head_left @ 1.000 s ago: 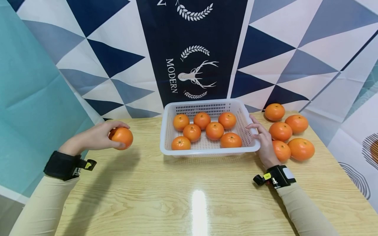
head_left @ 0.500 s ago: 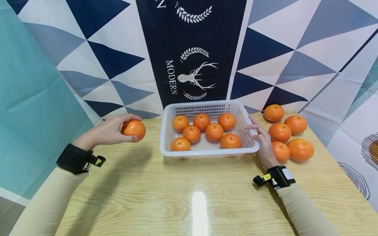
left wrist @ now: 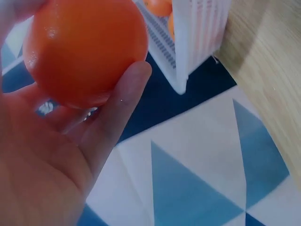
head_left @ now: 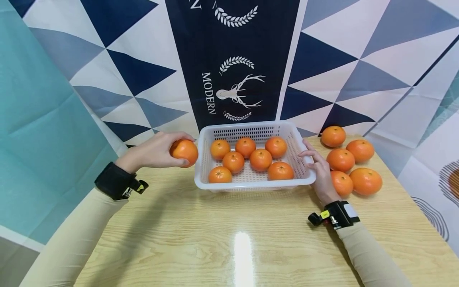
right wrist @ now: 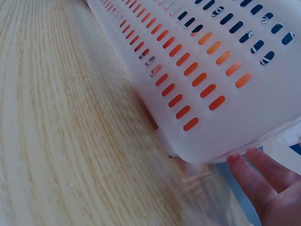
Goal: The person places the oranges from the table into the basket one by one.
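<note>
Item: one orange (head_left: 187, 153), pinched between thumb and fingers of the left hand (head_left: 155, 151), raised above the tabletop (head_left: 186, 239) at nine o'clock of the white basket (head_left: 251, 185), just beside it. Right hand (head_left: 320, 173): fingers spread, touching the basket's rim at three o'clock. Handling, as we judge it: fairly heavy, firm, smooth, slightly slippery, bruisable; we favour a hold round its widest girth

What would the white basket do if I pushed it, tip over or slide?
The basket will probably slide, not tip: it is wide and low. Its walls, full of holes, might bend slightly. The round oranges inside have gaps around them, so they may roll.
</note>
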The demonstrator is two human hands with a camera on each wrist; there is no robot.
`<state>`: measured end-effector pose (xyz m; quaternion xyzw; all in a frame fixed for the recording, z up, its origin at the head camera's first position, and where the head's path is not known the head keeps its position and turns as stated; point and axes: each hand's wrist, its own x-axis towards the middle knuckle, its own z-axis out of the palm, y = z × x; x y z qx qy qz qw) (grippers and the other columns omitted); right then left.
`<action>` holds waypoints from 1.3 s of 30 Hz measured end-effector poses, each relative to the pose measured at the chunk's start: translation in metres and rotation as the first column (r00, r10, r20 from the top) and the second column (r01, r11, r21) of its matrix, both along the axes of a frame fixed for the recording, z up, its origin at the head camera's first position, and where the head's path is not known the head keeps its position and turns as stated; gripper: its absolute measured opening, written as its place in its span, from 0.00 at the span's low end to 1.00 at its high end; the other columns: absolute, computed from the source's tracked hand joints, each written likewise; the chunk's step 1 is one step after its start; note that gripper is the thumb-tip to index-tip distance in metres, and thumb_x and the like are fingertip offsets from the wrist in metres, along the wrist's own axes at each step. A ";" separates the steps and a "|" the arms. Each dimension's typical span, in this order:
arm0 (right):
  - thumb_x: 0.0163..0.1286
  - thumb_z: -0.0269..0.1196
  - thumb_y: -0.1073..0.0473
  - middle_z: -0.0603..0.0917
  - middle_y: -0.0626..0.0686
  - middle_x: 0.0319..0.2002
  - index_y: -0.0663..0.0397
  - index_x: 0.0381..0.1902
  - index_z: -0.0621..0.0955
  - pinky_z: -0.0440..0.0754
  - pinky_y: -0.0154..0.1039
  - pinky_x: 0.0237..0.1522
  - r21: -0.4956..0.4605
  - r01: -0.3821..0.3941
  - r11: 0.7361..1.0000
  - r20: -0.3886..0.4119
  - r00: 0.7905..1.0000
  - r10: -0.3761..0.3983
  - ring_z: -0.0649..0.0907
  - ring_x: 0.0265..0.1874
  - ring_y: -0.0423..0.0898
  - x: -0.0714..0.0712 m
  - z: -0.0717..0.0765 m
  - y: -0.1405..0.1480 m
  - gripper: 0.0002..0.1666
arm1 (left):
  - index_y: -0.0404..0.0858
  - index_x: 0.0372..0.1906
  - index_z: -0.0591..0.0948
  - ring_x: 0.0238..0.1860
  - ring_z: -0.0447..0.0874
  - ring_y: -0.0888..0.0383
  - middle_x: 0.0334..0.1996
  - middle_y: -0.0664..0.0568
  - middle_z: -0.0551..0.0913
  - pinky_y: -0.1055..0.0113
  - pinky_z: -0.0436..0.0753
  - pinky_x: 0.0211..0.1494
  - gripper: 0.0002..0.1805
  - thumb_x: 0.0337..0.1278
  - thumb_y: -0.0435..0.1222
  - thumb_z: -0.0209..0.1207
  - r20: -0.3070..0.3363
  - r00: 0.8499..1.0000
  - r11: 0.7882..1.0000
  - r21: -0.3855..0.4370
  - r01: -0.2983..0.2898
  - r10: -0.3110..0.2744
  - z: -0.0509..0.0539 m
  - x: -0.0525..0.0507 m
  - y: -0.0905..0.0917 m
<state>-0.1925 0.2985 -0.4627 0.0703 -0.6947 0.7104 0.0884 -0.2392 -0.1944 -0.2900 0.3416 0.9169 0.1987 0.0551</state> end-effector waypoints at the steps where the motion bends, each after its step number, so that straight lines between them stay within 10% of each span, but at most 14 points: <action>1: 0.74 0.41 0.70 0.55 0.49 0.95 0.57 0.58 0.82 0.81 0.23 0.63 0.000 0.002 1.000 0.003 1.000 -0.002 0.58 0.92 0.60 0.000 0.000 0.000 0.26 | 0.37 0.71 0.82 0.46 0.87 0.51 0.55 0.44 0.93 0.58 0.86 0.50 0.35 0.61 0.48 0.70 0.001 1.000 1.000 -0.003 0.013 -0.013 0.000 -0.001 0.004; 26: 0.75 0.41 0.70 0.57 0.50 0.94 0.51 0.56 0.84 0.86 0.25 0.60 -0.050 0.005 0.999 -0.013 1.000 -0.006 0.64 0.88 0.54 0.002 -0.003 -0.001 0.27 | 0.41 0.70 0.82 0.58 0.86 0.46 0.64 0.43 0.88 0.50 0.89 0.63 0.34 0.61 0.50 0.69 0.024 0.972 0.973 0.009 0.232 -0.233 -0.007 -0.017 0.093; 39: 0.75 0.41 0.69 0.56 0.48 0.94 0.53 0.57 0.84 0.85 0.24 0.62 -0.017 -0.007 1.000 -0.007 1.000 0.007 0.63 0.89 0.53 -0.001 0.000 0.002 0.27 | 0.46 0.77 0.80 0.67 0.81 0.46 0.75 0.44 0.79 0.49 0.86 0.71 0.38 0.62 0.54 0.68 0.037 0.976 0.976 -0.028 0.214 -0.213 -0.003 -0.024 0.135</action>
